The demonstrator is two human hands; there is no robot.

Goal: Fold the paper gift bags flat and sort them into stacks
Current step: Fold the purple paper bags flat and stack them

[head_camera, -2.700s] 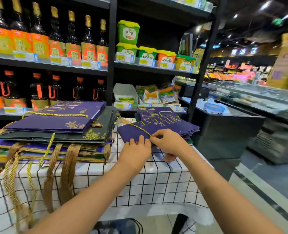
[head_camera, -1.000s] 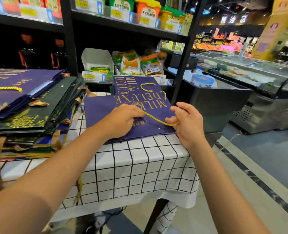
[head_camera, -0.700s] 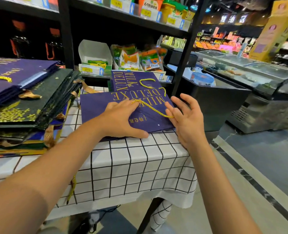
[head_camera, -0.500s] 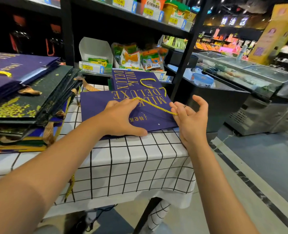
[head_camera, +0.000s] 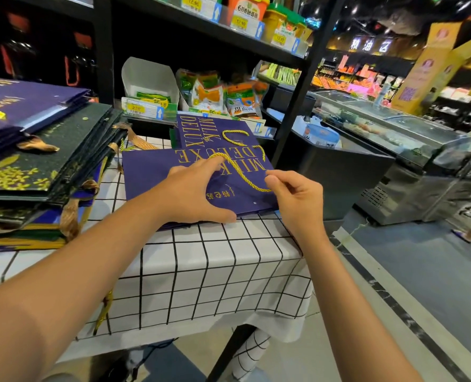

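Step in hand, as judged: tidying the handle on a purple gift bag (head_camera: 157, 172) already folded flat, centre of frame, lying on the right-hand stack near the desk's (head_camera: 201, 271) right edge. Left hand (head_camera: 193, 194) lay spread on the bag face, fingers fairly straight, thumb at the bag's near edge, pinning it down. Right hand (head_camera: 295, 199) pinched the gold cord handle (head_camera: 245, 172) between thumb and forefinger, other fingers curled, just at the bag's right edge.

Next move probably calls for laying the cord flat onto the bag face while the left hand keeps pressure on, so the bag doesn't slide.

Edges and room: the bag's right corner sat at the desk edge, with open aisle floor (head_camera: 394, 271) beyond (a push rightward could tip it off). A second purple bag (head_camera: 198, 130) lay behind, turned at an angle. At left of frame a tall stack of dark and purple bags (head_camera: 49, 150) crowded that side; bare checked cloth lay toward the lower frame
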